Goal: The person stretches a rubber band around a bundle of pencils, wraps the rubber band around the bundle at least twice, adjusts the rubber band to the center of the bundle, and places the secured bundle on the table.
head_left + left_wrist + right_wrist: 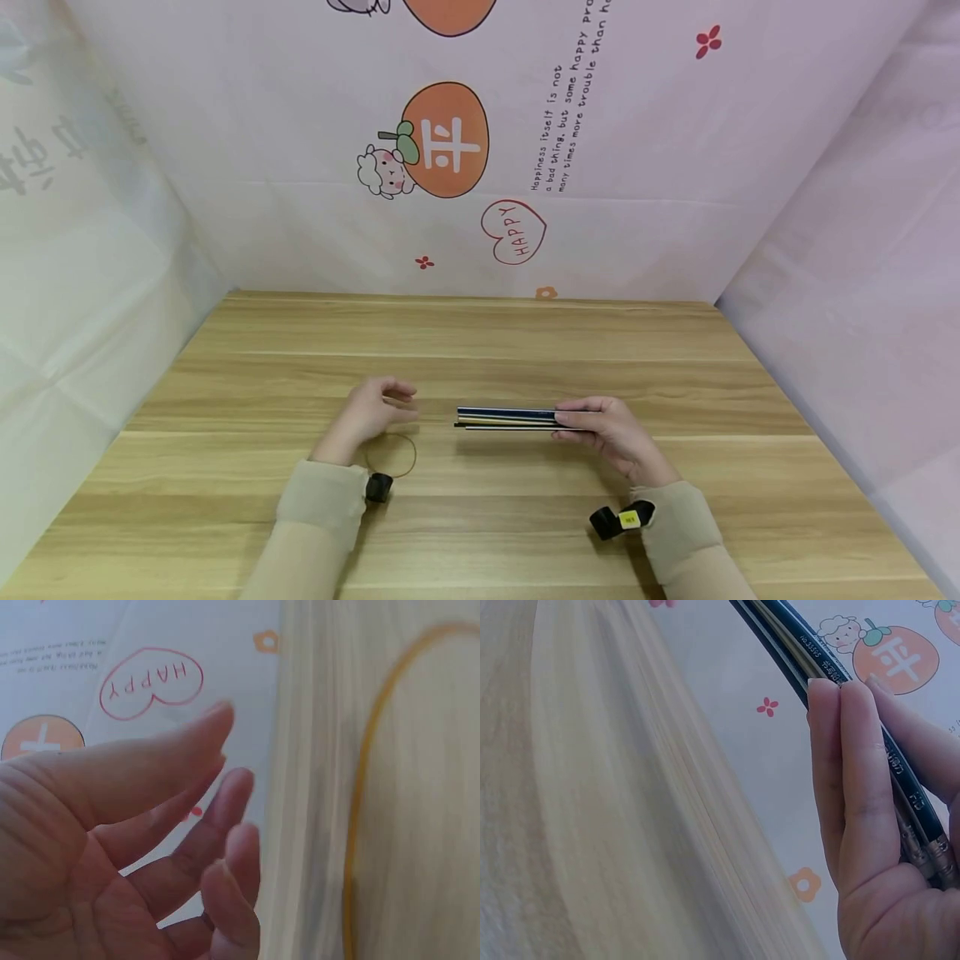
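My right hand grips a bundle of pencils, held level above the table with the free ends pointing left. In the right wrist view, dark printed barrels of the pencils and metal ferrules show between thumb and fingers. My left hand holds nothing; its fingers are loosely bent, apart from the pencil ends. A thin yellow-brown rubber band forms a loop just below the left hand. The same rubber band appears large and blurred in the left wrist view.
The wooden table spreads under both hands. A pale printed cloth stands behind it, with similar cloth along the left and right sides. Each wrist carries a small black camera, such as the right one.
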